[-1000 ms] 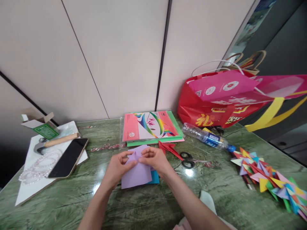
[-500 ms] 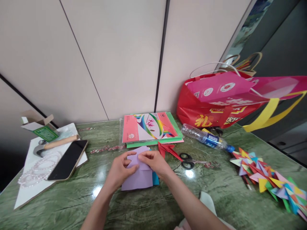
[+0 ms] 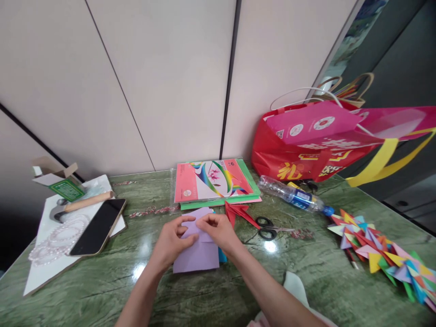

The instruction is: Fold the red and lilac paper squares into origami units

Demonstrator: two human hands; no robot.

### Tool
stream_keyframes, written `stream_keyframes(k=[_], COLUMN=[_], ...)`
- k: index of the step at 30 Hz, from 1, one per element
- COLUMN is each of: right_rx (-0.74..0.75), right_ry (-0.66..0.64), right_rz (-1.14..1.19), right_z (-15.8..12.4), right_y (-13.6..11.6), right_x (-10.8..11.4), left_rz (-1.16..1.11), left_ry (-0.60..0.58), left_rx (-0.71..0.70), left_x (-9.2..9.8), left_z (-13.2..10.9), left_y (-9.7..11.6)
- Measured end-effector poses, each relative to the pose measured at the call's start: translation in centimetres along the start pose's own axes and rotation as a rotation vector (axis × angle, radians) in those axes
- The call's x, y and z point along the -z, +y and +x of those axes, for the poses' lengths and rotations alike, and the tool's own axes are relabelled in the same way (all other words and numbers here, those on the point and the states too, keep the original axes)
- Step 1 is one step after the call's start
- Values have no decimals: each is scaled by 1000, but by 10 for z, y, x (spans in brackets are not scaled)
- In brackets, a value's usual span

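Note:
A lilac sheet of paper [image 3: 197, 254] lies on the green marble table [image 3: 190, 295] in front of me, over a blue sheet [image 3: 222, 255]. My left hand [image 3: 172, 243] pinches its upper left part, with a folded flap under the fingers. My right hand [image 3: 220, 231] pinches the same fold from the right, fingertips meeting the left hand's at the top of the sheet. Both hands are closed on the paper.
A pack of coloured paper [image 3: 214, 184] lies behind, with a red folded piece [image 3: 240, 212] and black scissors [image 3: 267, 228] to its right. Farther right lie a plastic bottle [image 3: 294, 196], a red gift bag [image 3: 316, 141] and colourful folded triangles [image 3: 381, 252]. Left: phone [image 3: 98, 227], hammer [image 3: 80, 204], bead bracelets [image 3: 56, 238].
Both hands shifted slightly while pressing the fold at the top of the lilac sheet; the flap now lies flatter. Nothing else on the table moved.

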State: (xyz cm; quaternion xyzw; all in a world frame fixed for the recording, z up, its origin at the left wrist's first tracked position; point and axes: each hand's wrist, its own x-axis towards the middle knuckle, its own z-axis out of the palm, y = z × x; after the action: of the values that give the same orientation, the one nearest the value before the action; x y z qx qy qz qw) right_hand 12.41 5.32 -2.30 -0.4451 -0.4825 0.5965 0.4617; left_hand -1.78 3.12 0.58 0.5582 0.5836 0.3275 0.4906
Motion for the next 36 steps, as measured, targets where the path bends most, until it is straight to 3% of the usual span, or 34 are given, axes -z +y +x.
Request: stream_keyframes(k=[6,11,23,36], right_rx=[93,67,84,84], right_ry=[-16,-110,-70,-47], right_rz=[-156,-155,-217,-105], right_z=[1,1,0,0], right_y=[3,4,3,2], right_x=[0,3,2,-2], left_rz=[-193,-273,-329,-347], left_ry=[9,12,9,-141], left_rx=[99,133,181,73], left_x=[-2,-1,-1,-3], left_z=[0,0,1,-3], left_y=[-2,-4,-6,1])
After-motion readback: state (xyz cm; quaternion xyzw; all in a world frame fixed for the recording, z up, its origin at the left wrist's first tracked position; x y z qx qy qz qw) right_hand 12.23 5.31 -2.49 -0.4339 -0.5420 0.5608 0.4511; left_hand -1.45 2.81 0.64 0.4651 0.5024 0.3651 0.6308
